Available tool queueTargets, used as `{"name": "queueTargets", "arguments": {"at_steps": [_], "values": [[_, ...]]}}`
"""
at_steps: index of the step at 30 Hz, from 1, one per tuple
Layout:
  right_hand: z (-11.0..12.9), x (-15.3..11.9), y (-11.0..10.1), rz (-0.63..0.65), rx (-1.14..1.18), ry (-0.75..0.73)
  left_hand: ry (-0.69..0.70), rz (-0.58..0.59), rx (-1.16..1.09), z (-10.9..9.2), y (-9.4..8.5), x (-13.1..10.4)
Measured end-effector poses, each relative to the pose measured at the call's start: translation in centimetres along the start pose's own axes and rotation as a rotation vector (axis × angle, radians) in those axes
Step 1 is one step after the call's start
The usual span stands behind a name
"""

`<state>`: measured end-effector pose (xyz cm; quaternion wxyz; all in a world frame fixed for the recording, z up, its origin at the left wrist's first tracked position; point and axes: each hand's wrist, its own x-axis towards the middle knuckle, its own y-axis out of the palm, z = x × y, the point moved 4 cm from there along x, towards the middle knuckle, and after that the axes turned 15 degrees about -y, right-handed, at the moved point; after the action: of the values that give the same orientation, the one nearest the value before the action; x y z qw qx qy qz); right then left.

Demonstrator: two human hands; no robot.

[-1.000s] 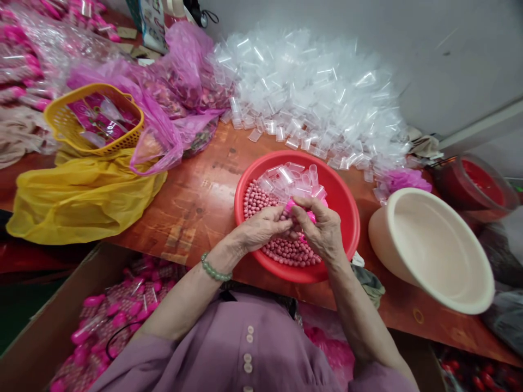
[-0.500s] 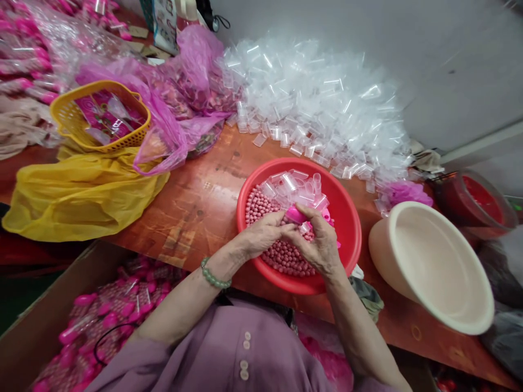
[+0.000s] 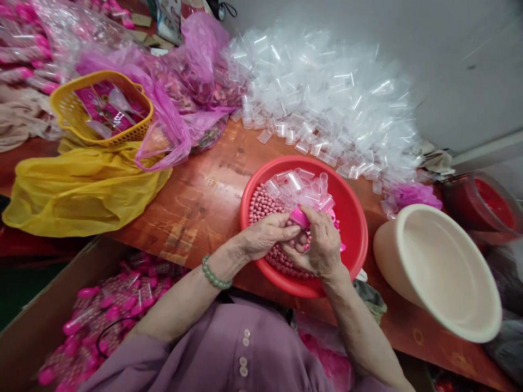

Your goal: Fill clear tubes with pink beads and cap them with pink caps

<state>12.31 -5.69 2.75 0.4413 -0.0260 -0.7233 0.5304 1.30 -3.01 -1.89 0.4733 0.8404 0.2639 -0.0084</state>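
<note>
Over a red basin (image 3: 355,245) my two hands meet. My left hand (image 3: 267,235), with a green bead bracelet on its wrist, has its fingers closed around a clear tube of pink beads (image 3: 301,239). My right hand (image 3: 321,242) pinches the bright pink cap (image 3: 300,218) at the tube's upper end. Its other fingers curl beside the tube. Inside the basin lie loose pink beads (image 3: 261,205), a cluster of clear tubes (image 3: 298,185) and, partly behind my right hand, more pink pieces.
Clear tubes (image 3: 327,103) are heaped at the wall. A cream basin (image 3: 449,272) stands right. On the left are a yellow basket (image 3: 73,114), a yellow bag (image 3: 81,190) and a pink bag (image 3: 204,49). Capped tubes fill a cardboard box (image 3: 49,294) below the table.
The pink cap has turned more upright between my fingers, and beads now show below it. My hands have shifted slightly. The whole view has moved a little.
</note>
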Motion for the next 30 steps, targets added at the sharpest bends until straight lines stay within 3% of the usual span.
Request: {"name": "queueTargets", "arguments": {"at_steps": [10,16,21,25,28,30], "values": [[-0.1,-0.4,-0.2,0.005,0.027,0.005,-0.019,0.013,0.030,0.2,0.1,0.0],[-0.6,-0.8,-0.2,0.020,0.112,0.020,-0.116,-0.004,-0.023,-0.4,0.3,0.5],[-1.6,-1.9,-0.9,-0.148,-0.023,0.276,-0.089,-0.168,-0.134,-0.8,-0.2,0.7],[-1.0,-1.8,-0.1,-0.064,0.039,0.100,-0.075,-0.209,-0.115,-0.8,-0.4,0.8],[-1.2,-1.8,0.0,-0.064,-0.006,0.139,-0.073,-0.199,-0.090,-0.8,-0.3,1.0],[-1.1,-1.5,0.2,-0.002,0.012,0.088,-0.071,-0.178,-0.085,-0.8,-0.2,1.0]]}}
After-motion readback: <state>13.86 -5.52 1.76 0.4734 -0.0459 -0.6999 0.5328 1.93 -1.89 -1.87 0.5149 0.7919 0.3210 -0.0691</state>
